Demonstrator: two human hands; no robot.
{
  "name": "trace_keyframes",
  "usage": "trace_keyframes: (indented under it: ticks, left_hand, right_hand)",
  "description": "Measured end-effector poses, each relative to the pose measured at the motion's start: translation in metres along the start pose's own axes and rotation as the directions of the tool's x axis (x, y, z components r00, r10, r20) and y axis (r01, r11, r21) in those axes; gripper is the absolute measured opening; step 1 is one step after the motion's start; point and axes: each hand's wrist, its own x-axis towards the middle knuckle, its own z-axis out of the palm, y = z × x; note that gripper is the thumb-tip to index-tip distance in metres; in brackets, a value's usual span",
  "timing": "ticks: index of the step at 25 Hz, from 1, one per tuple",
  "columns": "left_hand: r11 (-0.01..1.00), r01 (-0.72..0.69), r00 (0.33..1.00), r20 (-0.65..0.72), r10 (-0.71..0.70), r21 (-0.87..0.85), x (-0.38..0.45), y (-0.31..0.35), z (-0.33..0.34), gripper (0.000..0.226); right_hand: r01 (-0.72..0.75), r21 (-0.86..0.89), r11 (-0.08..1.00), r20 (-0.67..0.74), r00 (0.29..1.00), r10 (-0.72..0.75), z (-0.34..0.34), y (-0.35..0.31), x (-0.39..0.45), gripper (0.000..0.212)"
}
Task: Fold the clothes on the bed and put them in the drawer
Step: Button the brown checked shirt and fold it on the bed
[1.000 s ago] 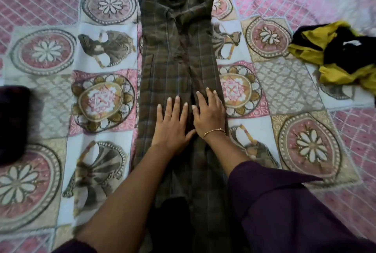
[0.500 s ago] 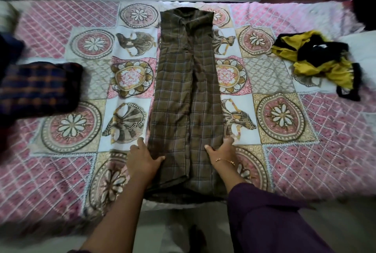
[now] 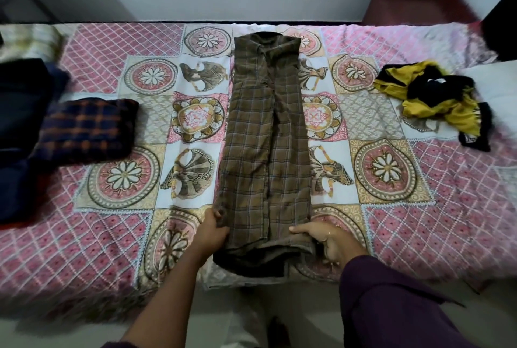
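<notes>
Across the bed (image 3: pixel 436 185), the brown shirt (image 3: pixel 265 152) lies narrowed mid-bed; left hand (image 3: pixel 214 231) and right hand (image 3: pixel 327 238) pinch its near-edge hem. Folded plaid (image 3: pixel 86 129) waits left, yellow-black garment (image 3: pixel 436 98) unfolded right.

Bed (image 3: pixel 419 221) carrying pink patterned quilt with medallion patches. Brown plaid shirt (image 3: pixel 265 135) lying lengthwise down middle, folded narrow, collar at far edge, hem at near edge. Folded navy-orange checked cloth (image 3: pixel 86 129) sitting left, touching dark garment pile (image 3: pixel 19 112). Crumpled yellow-black garment (image 3: pixel 436 98) lying right.
</notes>
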Motion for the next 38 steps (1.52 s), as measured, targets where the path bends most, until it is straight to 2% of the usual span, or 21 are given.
trace_keyframes:
  ticks: [3,6,9,11,14,15,16,17,18,19,20,21,23,25,26,28,30,31,34,36,38]
  left_hand:
    - [0.852,0.062,0.992,0.126,0.005,-0.520,0.002,0.030,-0.025,0.019]
    - [0.606,0.125,0.989,0.146,-0.014,-0.786,0.022,0.072,-0.046,0.031]
    - [0.318,0.203,0.976,0.168,-0.135,-0.926,0.067,0.108,-0.047,0.040]
    - [0.179,0.213,0.967,0.181,-0.182,-0.960,0.098,0.124,-0.049,0.026]
    - [0.151,0.165,0.973,0.135,-0.188,-0.975,0.130,0.142,-0.044,0.018]
    - [0.257,0.070,0.985,0.026,-0.172,-0.964,0.135,0.145,-0.039,0.025]
    - [0.460,-0.077,0.983,-0.144,-0.112,-0.885,0.139,0.145,-0.033,0.039]
    - [0.687,-0.261,0.948,-0.315,0.048,-0.679,0.139,0.144,-0.026,0.047]
    - [0.814,-0.446,0.865,-0.415,0.283,-0.373,0.136,0.140,-0.019,0.044]
    - [0.813,-0.580,0.758,-0.405,0.511,-0.059,0.136,0.134,-0.012,0.036]
    - [0.741,-0.637,0.678,-0.304,0.670,0.212,0.140,0.127,-0.005,0.035]
    - [0.642,-0.635,0.644,-0.165,0.747,0.429,0.149,0.121,0.001,0.046]
    - [0.502,-0.484,0.753,0.048,0.656,0.717,0.167,0.117,0.010,0.077]
    - [0.452,-0.375,0.852,0.109,0.511,0.810,0.181,0.114,0.017,0.092]
    - [0.455,-0.367,0.859,0.109,0.500,0.811,0.184,0.111,0.019,0.092]
    - [0.524,-0.363,0.832,0.015,0.555,0.770,0.181,0.104,0.018,0.084]
    - [0.720,-0.282,0.794,-0.267,0.546,0.635,0.169,0.094,0.012,0.065]
    - [0.832,-0.192,0.809,-0.395,0.434,0.521,0.162,0.092,0.007,0.059]
    - [0.984,0.072,0.898,-0.441,0.008,0.164,0.146,0.094,-0.007,0.060]
    - [0.993,0.099,0.940,-0.335,-0.070,0.069,0.140,0.102,-0.018,0.057]
    - [0.988,0.093,0.971,-0.231,-0.062,0.123,0.140,0.109,-0.027,0.057]
  right_hand:
    - [0.084,0.347,0.934,0.061,0.992,-0.112,-0.019,-0.018,-0.005,0.022]
    - [0.308,0.588,0.748,-0.018,0.930,-0.368,-0.033,-0.060,-0.007,0.008]
    - [0.133,0.877,0.462,0.053,0.928,-0.369,-0.041,-0.103,0.015,0.043]
    - [0.074,0.963,0.260,0.017,0.943,-0.332,-0.042,-0.128,0.029,0.020]
    - [0.112,0.993,0.020,-0.106,0.975,-0.193,-0.048,-0.157,0.056,0.025]
    - [0.191,0.981,0.026,-0.184,0.968,-0.172,-0.047,-0.162,0.064,0.025]
    - [0.332,0.931,0.150,-0.310,0.938,-0.152,-0.042,-0.165,0.069,0.025]
    - [0.499,0.792,0.352,-0.478,0.865,-0.151,-0.036,-0.166,0.071,0.026]
    - [0.653,0.511,0.559,-0.661,0.714,-0.229,-0.028,-0.164,0.071,0.030]
    - [0.748,0.147,0.648,-0.738,0.519,-0.432,-0.018,-0.160,0.072,0.039]
    - [0.760,-0.195,0.620,-0.661,0.366,-0.656,-0.010,-0.155,0.077,0.051]
    - [0.681,-0.458,0.571,-0.514,0.322,-0.795,-0.006,-0.151,0.086,0.061]
    - [0.369,-0.768,0.523,-0.328,0.475,-0.817,-0.007,-0.150,0.101,0.067]
    - [0.190,-0.849,0.492,-0.262,0.658,-0.706,-0.012,-0.154,0.113,0.061]
    - [0.173,-0.856,0.488,-0.254,0.681,-0.687,-0.014,-0.155,0.115,0.059]
    - [0.199,-0.844,0.498,-0.276,0.634,-0.722,-0.014,-0.153,0.116,0.057]
    - [0.226,-0.777,0.587,-0.407,0.531,-0.743,-0.014,-0.145,0.108,0.051]
    - [0.225,-0.711,0.666,-0.502,0.500,-0.705,-0.016,-0.141,0.104,0.050]
    - [0.257,-0.420,0.870,-0.597,0.643,-0.479,-0.027,-0.133,0.093,0.056]
    - [0.342,-0.294,0.892,-0.495,0.744,-0.448,-0.038,-0.133,0.087,0.064]
    - [0.425,-0.226,0.877,-0.392,0.784,-0.481,-0.046,-0.142,0.073,0.072]
